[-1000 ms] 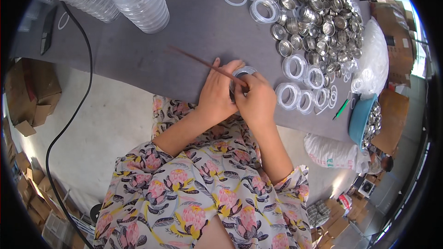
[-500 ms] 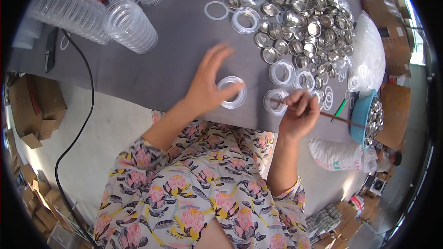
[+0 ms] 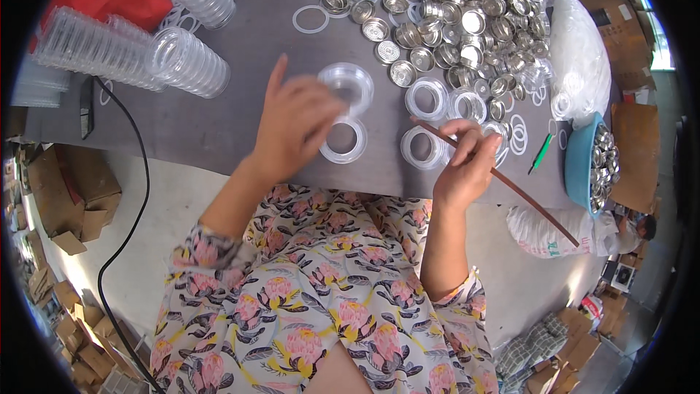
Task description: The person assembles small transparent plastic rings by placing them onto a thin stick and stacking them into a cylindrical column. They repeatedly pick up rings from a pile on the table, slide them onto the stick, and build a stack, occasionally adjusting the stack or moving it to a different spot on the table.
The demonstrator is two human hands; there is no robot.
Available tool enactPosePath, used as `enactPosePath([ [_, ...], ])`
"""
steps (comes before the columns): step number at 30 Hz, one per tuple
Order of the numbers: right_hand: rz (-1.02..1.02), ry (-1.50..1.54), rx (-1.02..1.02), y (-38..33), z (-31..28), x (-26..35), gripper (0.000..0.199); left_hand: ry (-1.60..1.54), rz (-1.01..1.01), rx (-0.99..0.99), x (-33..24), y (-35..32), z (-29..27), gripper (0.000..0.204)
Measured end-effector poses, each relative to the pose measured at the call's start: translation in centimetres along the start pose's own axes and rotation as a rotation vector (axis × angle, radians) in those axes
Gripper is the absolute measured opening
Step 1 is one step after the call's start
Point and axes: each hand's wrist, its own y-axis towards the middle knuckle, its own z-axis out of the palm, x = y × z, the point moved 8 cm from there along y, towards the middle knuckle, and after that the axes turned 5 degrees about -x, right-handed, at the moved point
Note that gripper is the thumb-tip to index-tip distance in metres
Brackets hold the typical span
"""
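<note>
Clear ring (image 3: 367,87), approx. ctr of frame, over grey table (image 3: 270,36); blurred, so flat or lifted: can't tell. Second ring (image 3: 361,142) flat on table, just below in frame; rims touching or overlapping: can't tell. Both round, no long axis. Key relation: both immed. to right of L hand (image 3: 292,131) & well left of R hand (image 3: 467,171); L hand much nearer. L hand: blurred, one finger raised toward top of frame, others loosely bent, tips near meeting pt of the 2 rings; contact w/ either: can't tell. R hand: pinching brown stick (image 3: 529,199) btw. thumb & fingers, right of ctr; long axis diag., upper left to lower right, upper tip near other rings (image 3: 442,93). Elsewhere: metal cups (image 3: 467,22) heaped upper right; clear stack (image 3: 193,66) upper left; green tool (image 3: 541,152) & blue bowl (image 3: 578,168) w/ metal pcs (image 3: 604,164), far right.
</note>
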Motion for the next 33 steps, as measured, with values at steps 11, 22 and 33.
enactPosePath([
  [11,0.297,0.718,0.232,-2.5,6.1,0.1,0.059,-0.225,0.007,0.223,-1.9,-5.3,1.5,0.026],
  [22,0.376,0.673,0.263,-4.3,7.8,-1.0,0.057,-0.213,-0.162,0.058,-0.8,-5.4,1.7,0.059],
  [33,0.431,0.717,0.394,-4.1,12.5,-1.9,0.059,-0.513,-0.358,0.028,0.6,-5.8,4.2,0.076],
])
